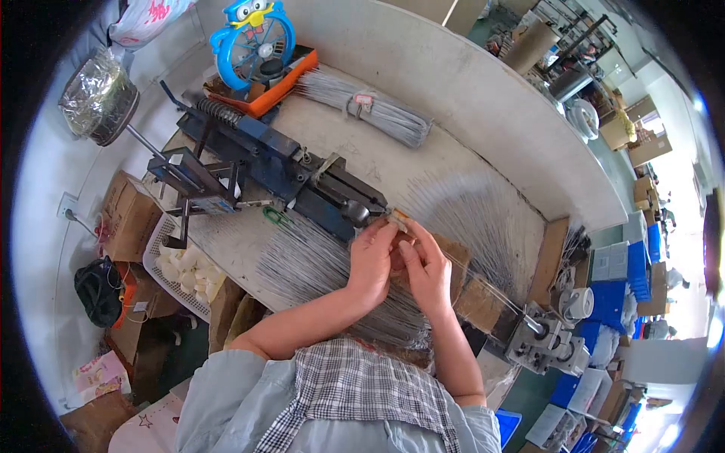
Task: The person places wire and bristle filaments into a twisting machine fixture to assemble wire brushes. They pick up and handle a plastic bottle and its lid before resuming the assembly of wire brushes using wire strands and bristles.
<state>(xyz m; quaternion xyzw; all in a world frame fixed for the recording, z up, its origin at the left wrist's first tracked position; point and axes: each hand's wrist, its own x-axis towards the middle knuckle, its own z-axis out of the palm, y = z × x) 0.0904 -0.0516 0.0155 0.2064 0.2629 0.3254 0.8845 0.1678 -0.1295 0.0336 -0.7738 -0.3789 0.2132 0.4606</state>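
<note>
My left hand (370,264) and my right hand (427,273) meet at the end of a dark blue metal bench machine (325,195). Fingers of both hands are closed together around a small pale piece (397,220), too small and covered to name. A rounded metal knob (355,211) on the machine sits just beyond my left fingertips. Thin grey wire rods (302,260) lie in a bundle beside and under my left forearm. More thin rods (472,219) fan out past my right hand.
A tied rod bundle (370,109) lies by the partition. An orange tray (283,83) bears a blue fan (253,45). To the left stands a white basket (162,234) of pale pieces. A metal clamp device (547,340) stands at right, near a brown block (482,303).
</note>
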